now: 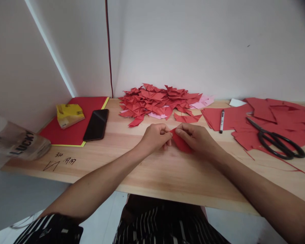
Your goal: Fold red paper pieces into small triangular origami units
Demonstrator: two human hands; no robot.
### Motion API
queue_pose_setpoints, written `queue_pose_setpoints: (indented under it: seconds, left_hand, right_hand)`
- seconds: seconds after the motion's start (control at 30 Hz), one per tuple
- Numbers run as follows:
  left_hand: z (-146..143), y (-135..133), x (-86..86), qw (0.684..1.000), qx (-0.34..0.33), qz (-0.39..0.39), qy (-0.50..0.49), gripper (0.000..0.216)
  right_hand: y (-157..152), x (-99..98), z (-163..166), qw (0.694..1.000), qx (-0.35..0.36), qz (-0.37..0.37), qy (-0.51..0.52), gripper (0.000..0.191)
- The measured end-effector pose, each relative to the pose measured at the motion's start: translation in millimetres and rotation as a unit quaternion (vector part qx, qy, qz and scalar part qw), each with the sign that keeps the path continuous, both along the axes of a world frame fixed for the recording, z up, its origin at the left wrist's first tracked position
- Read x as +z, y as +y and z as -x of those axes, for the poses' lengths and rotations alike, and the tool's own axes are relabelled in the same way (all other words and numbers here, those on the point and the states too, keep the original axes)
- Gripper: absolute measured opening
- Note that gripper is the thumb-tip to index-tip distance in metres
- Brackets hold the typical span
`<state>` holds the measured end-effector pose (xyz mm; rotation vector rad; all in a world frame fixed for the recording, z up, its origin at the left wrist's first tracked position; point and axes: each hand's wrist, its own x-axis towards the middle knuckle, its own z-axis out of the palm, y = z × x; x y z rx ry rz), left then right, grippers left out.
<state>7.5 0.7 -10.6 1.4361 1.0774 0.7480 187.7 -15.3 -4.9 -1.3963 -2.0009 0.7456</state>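
Note:
A small piece of red paper [182, 143] is held over the middle of the wooden table. My left hand [158, 135] pinches its upper left corner between thumb and forefinger. From the other side, my right hand [194, 136] grips it with the thumb on top; the fingers behind are hidden. Just beyond my hands lies a heap of folded red paper pieces [155, 100], with some pink ones [204, 101] among them. One folded red piece [187, 118] lies apart at the heap's near right.
Right: loose red sheets [289, 115], black-handled scissors [277, 140], a marker [222, 121] and thin paper strips. Left: a black phone [96, 124] and a yellow packet [69, 115] on red sheets [66, 137], beside a clear "LUCKY" container [27, 144]. A wall [193, 44] closes the back.

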Motion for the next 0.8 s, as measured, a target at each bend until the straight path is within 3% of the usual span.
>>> queue_pose_setpoints:
  seconds: [0.1, 0.33, 0.57, 0.7, 0.8]
  left_hand:
    - [-0.5, -0.3, 1.0, 1.0, 0.013, 0.006, -0.008, 0.011]
    - [1.6, -1.2, 4.7, 0.997, -0.072, 0.001, 0.009, 0.01]
    - [-0.1, -2.0, 2.3, 0.999, -0.027, -0.016, 0.011, 0.01]
    - [3.6, -0.5, 1.9, 0.996, -0.084, -0.008, 0.021, 0.008]
    - [7.0, -0.5, 5.0, 0.988, -0.116, -0.061, 0.075, 0.009]
  right_hand:
    - [0.4, -1.3, -0.9, 1.0, 0.008, 0.003, 0.0, 0.029]
    - [2.0, 0.8, -3.8, 0.999, 0.028, 0.025, -0.015, 0.035]
    - [3.3, 0.7, -3.0, 0.999, 0.036, 0.025, 0.002, 0.031]
    - [3.6, 2.5, -5.2, 0.998, 0.06, 0.035, 0.0, 0.026]
    - [4.1, 4.2, -6.8, 0.995, 0.076, 0.068, 0.007, 0.027]
